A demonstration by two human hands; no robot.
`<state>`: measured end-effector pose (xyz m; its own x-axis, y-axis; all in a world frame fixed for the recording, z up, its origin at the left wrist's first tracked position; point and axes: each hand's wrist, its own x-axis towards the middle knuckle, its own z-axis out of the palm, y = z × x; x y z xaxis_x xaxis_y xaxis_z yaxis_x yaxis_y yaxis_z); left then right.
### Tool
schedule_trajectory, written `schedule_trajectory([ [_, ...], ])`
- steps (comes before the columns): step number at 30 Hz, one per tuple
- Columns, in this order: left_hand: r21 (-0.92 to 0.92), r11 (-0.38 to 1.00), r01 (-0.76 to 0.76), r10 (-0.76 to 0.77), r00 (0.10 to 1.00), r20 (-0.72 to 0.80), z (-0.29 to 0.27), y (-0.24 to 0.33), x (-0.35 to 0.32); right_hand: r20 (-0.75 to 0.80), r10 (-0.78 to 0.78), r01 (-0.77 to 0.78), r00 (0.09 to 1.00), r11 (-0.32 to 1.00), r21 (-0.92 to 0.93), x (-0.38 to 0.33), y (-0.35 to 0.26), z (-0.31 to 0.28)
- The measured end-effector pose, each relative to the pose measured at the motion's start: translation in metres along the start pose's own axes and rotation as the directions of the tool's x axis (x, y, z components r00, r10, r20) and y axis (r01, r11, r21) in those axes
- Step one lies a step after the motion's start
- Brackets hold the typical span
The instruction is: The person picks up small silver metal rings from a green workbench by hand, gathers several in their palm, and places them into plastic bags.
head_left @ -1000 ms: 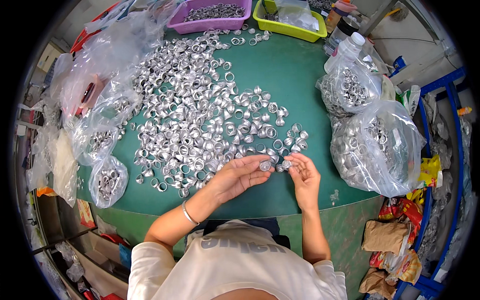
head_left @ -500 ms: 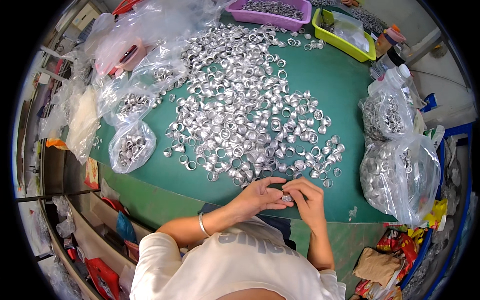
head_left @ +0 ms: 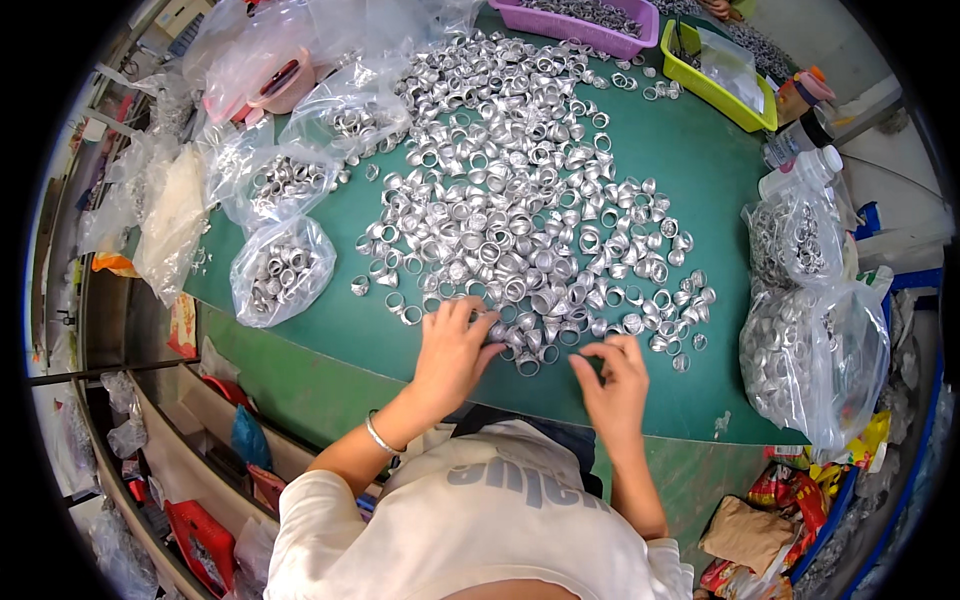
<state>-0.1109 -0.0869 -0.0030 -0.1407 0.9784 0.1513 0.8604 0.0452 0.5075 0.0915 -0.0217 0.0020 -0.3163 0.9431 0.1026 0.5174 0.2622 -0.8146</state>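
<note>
A wide pile of silver-coloured metal rings [head_left: 520, 240] spreads over the green table [head_left: 680, 170]. At the pile's near left edge, my left hand [head_left: 452, 345] reaches in with its fingers over the rings and its thumb held away from them. No ring can be made out in its grasp. My right hand [head_left: 615, 385] hovers by the near edge of the pile, thumb and forefinger apart, with nothing visible between them. Several rings lie between the two hands.
Clear bags of rings stand at the left [head_left: 283, 275] and right [head_left: 815, 360]. Along the far side are a purple basket [head_left: 590, 38], a yellow-green basket [head_left: 715, 88] and a pink bowl [head_left: 290, 92]. A white bottle [head_left: 800, 172] stands far right.
My hands have parted from the ring they held together near the table edge. The left moved left and forward onto the pile; the right drew slightly aside. The view has shifted a little.
</note>
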Motion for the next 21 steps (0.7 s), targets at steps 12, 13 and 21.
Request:
schedule_trajectory([
  [12,0.022,0.97,-0.244,0.243,0.969,0.053,0.017,0.013,0.0,0.136,0.124,-0.167,0.983,0.911,0.376,-0.002,0.015,0.014],
  [13,0.005,0.971,-0.24,0.24,0.969,0.057,0.017,0.014,0.002,0.222,0.184,-0.279,0.958,0.782,0.558,-0.006,0.018,0.009],
  [21,0.07,0.953,-0.294,0.281,0.947,0.156,0.02,0.021,0.014,0.462,0.068,-0.442,0.884,-0.2,0.875,-0.013,0.022,-0.014],
])
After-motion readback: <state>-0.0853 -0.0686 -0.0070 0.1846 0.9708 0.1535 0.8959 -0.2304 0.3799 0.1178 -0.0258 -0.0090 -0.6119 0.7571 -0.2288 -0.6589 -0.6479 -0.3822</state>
